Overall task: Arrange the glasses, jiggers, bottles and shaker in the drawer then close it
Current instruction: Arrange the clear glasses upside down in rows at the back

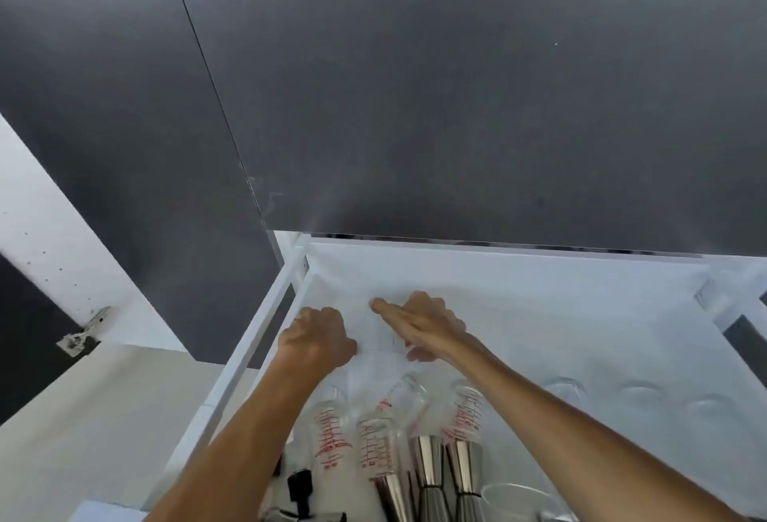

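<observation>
The white drawer (232, 372) is pulled out below me. Both hands reach toward its back left. My right hand (423, 324) curls around a faint clear ribbed glass (386, 341). My left hand (317, 336) is fisted just left of that glass; what it holds is hidden. Nearer me stand clear measuring glasses with red scales (375, 442), and in front of them steel jiggers (427, 463). Three clear glasses (641, 395) sit in a row on the right. Another clear glass (514, 501) is at the bottom edge.
A dark cabinet front (456, 106) hangs over the drawer's back. A black-topped item (299, 488) lies at the drawer's near left. An open cabinet door with a metal hinge (83, 332) is on the left. The drawer's bare white floor (560, 330) stretches to the right.
</observation>
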